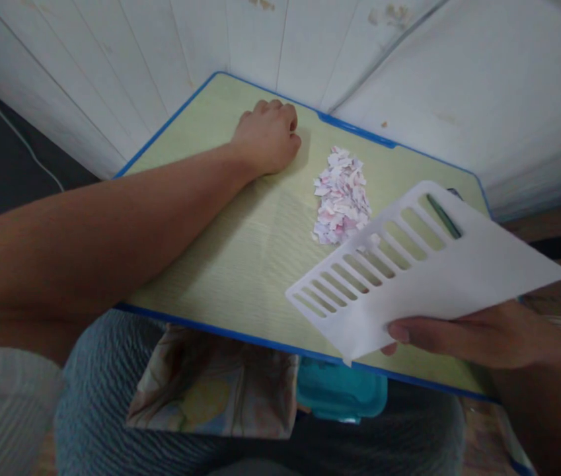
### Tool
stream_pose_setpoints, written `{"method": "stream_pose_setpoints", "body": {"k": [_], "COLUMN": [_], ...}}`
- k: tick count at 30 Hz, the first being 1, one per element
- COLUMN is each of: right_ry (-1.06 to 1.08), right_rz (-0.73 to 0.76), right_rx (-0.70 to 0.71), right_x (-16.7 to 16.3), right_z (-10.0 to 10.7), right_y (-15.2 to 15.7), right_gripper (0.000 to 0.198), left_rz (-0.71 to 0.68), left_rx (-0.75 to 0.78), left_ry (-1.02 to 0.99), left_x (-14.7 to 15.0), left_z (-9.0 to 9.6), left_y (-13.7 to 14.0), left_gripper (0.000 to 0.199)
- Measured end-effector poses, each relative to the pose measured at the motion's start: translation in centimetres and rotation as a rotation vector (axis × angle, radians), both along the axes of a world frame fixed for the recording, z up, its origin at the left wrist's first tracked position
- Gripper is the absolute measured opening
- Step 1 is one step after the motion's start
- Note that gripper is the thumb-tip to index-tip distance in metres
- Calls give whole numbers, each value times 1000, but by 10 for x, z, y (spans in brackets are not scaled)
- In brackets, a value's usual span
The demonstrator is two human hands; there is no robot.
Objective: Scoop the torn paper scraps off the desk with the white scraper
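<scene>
My left hand [269, 137] rests on the far part of the small pale green table [221, 231], its fingers curled under in a loose fist. No object shows in it, though the undersides of the fingers are hidden. A heap of torn paper scraps [342, 195], white with pink and lilac, lies to the right of that hand. In my right hand [478, 334] is a flat white plastic scraper [439, 277] with a row of slots, held tilted above the table's right side. My right thumb lies on its face; the other fingers are mostly behind it. The scraper covers the near edge of the heap.
A dark green stick-like object [443, 216] shows at the end slot. Below the table's blue near edge are a patterned cloth pouch [221, 396] and a turquoise lidded box [342, 390] by my legs. A white plank wall [260, 39] stands behind, with a cable [389, 53] running down it.
</scene>
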State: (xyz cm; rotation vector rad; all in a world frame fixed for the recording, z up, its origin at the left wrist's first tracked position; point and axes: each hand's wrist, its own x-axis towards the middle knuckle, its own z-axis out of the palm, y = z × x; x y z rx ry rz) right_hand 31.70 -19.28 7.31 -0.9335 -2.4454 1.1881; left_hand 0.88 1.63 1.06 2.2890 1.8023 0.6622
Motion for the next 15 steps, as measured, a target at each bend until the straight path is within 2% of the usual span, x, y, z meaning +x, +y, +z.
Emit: {"method": "stream_pose_setpoints", "body": {"k": [5,8,11,13,15], "right_ry": [45,19,-17,2,76], "right_rz": [-45,2,11,-45,-199], "right_rx": [0,-46,-131,-196,-190], "right_x": [-2,-3,-4,-4,-4], "right_z": [-2,0,3,2,-2], "right_y": [2,4,2,0,-2], "right_gripper": [11,12,14,16,20], "left_rz": [-24,-28,4,8,-7], "left_rx": [-17,-15,10,12,0], "left_ry": [-19,-2,12,-4,-16], "left_x": [-3,-3,-2,-1,-1], "left_z": [0,-1,-2,-3,-3], "left_y": [1,3,3,3,2], "left_gripper": [45,50,46,40,36]}}
